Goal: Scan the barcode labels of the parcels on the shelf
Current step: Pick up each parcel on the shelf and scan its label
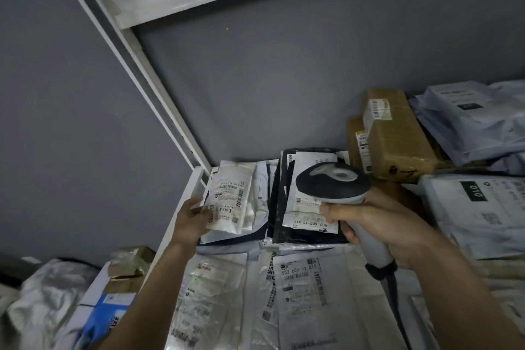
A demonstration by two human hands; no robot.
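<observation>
Nearest the camera, flat white mailers (304, 287) are spread across the front of the shelf (181, 207), their barcode labels turned upward. Just above them, a grey handheld scanner (335, 182) is gripped by the right hand (377, 227), the fingers (331, 212) wrapped around its handle and its dark head held over a black pile of parcels (279, 224) topped by a white label. To the left, a small white packet (233, 196) at the shelf's edge is touched by the left hand (191, 221); its fingers look loosely spread against the packet's side, though whether it is actually pinched cannot be told. Farther back, two brown cardboard boxes (397, 139) are stacked against the grey wall, and pale blue bags (468, 119) are heaped at the far right. No sign is given of which labels have been read; judging by the many parcels lying with labels exposed, much scanning is probably left, and the white packet appears to be the one in hand.
</observation>
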